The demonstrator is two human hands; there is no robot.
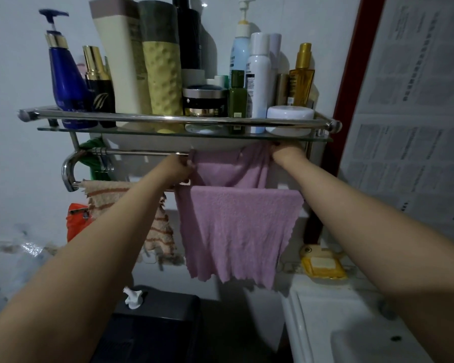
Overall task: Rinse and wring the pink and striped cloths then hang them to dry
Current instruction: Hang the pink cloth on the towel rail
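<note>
The pink cloth (236,226) hangs folded over the front bar of the chrome towel rail (131,152), its back part reaching up toward the rear bar. My left hand (180,167) pinches the cloth's upper left corner. My right hand (286,153) grips its upper right corner just under the glass shelf. The striped cloth (105,193), beige with orange lines, is draped over the front bar to the left, partly hidden behind my left forearm.
A glass shelf (71,129) above the rail is crowded with bottles and jars. A white sink (351,323) lies at the lower right with a yellow soap dish (323,265) behind it. A dark bin (155,328) stands below. A red door frame (351,74) runs along the right.
</note>
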